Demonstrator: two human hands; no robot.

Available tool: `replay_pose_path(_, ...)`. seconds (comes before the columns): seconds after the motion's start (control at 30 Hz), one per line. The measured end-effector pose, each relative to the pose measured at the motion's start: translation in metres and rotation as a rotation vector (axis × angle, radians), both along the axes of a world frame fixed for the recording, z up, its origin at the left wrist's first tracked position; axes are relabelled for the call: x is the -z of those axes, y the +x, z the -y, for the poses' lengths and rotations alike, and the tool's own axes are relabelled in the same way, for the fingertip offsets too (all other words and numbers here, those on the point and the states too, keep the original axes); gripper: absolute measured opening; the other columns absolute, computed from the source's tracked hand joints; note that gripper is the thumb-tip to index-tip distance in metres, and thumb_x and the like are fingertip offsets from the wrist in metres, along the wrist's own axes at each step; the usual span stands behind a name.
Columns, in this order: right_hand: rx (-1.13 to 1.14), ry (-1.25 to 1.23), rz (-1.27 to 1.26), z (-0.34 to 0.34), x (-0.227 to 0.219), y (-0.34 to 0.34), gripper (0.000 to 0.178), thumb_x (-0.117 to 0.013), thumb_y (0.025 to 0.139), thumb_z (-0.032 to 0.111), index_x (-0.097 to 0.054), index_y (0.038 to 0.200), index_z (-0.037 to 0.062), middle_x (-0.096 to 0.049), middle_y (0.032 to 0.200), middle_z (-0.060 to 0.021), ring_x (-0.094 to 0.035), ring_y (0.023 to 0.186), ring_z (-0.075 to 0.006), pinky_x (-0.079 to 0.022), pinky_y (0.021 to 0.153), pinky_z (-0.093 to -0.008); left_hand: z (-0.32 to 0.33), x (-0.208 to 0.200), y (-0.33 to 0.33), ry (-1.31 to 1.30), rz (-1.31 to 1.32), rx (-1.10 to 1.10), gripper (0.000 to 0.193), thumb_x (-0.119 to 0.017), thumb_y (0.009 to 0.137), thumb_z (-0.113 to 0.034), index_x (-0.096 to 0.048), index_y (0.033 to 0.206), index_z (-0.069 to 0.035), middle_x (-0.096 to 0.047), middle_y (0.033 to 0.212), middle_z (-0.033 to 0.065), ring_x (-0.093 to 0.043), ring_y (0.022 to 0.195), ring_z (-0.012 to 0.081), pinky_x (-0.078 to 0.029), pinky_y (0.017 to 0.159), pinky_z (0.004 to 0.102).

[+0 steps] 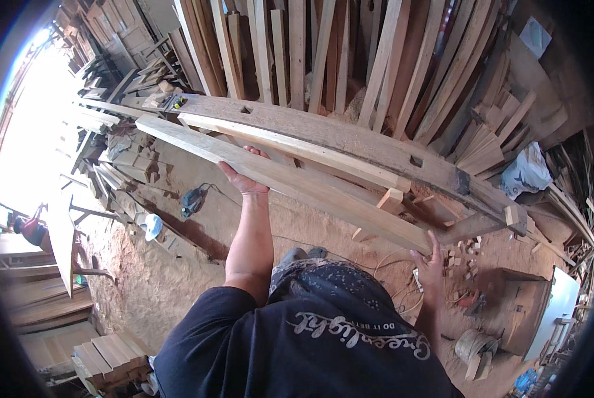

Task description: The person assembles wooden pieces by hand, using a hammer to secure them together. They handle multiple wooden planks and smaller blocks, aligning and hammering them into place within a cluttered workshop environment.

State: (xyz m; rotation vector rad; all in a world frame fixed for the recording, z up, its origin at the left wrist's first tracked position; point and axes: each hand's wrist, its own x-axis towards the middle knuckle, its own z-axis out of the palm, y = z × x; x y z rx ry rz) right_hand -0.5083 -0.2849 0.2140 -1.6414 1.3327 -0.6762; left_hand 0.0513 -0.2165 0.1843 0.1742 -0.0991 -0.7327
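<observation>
At the lower centre, you wear a dark short-sleeved T-shirt [244, 355] with slanted pale lettering [363, 333] across its front; just above shows your dark, pale-speckled lower garment [337, 278].

One long, straight timber [297, 183], square-edged, pale grey-brown, unbroken along its visible length, held aslant across the centre of the head view, far end upper left, near end lower right.

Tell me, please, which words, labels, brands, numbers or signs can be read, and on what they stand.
Dark shirt: pale, upside-down lettering, legible but not copied here.
White bag: dark marks, too blurred to read.
No other text can be made out.
</observation>
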Motion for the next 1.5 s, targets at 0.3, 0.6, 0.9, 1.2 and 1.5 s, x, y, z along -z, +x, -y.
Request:
replay_pose_path(0.3,-0.021,0.154,0.256,-0.018,0.005,-0.014,0.064,-0.075,0.094,0.007,-0.048,0.151,0.0029,-0.057,0.142,-0.0133,-0.055,0.129,-0.0218,-0.045,0.110,-0.0352,-0.012,0.022,-0.013,0.218,-0.074,-0.029,0.086,-0.054,0.090,-0.082,-0.062,0.114,-0.001,-0.068,0.099,0.0124,-0.066,0.093,0.0289,-0.055,0.090,0.0470)
replay_pose_path(0.6,0.003,0.165,0.218,-0.015,-0.003,-0.016,0.064,-0.079,0.086,0.008,-0.053,0.145,0.0052,-0.060,0.140,-0.0124,-0.056,0.130,-0.0257,-0.048,0.108,-0.0392,-0.018,0.033,-0.020,0.243,-0.143,-0.038,0.090,-0.052,0.089,-0.086,-0.059,0.116,0.000,-0.065,0.095,0.0120,-0.063,0.090,0.0305,-0.055,0.087,0.0468)
replay_pose_path(0.9,-0.121,0.069,-0.157,-0.011,-0.005,-0.019,0.084,-0.091,0.075,0.027,-0.051,0.146,0.0085,-0.062,0.137,-0.0146,-0.057,0.130,-0.0280,-0.046,0.110,-0.0415,-0.030,0.032,-0.011,0.089,-0.033,0.017,0.096,-0.055,0.081,-0.093,-0.056,0.115,-0.003,-0.063,0.096,0.0114,-0.061,0.089,0.0301,-0.054,0.085,0.0445)
replay_pose_path(1.2,-0.123,0.164,0.020,-0.025,-0.009,-0.021,0.081,-0.088,0.074,0.023,-0.050,0.143,0.0039,-0.061,0.130,-0.0150,-0.058,0.122,-0.0267,-0.046,0.106,-0.0405,-0.035,0.022,-0.006,0.136,0.052,0.017,0.100,-0.052,0.080,-0.094,-0.058,0.118,-0.002,-0.063,0.097,0.0122,-0.064,0.090,0.0310,-0.056,0.082,0.0457)
replay_pose_path(1.5,-0.045,0.353,0.275,-0.042,-0.002,-0.024,0.060,-0.074,0.087,0.011,-0.049,0.141,0.0022,-0.055,0.132,-0.0140,-0.053,0.124,-0.0257,-0.043,0.108,-0.0377,-0.029,0.004,-0.025,0.144,-0.224,0.023,0.092,-0.041,0.091,-0.089,-0.061,0.124,-0.005,-0.067,0.110,0.0130,-0.064,0.098,0.0303,-0.055,0.093,0.0495)
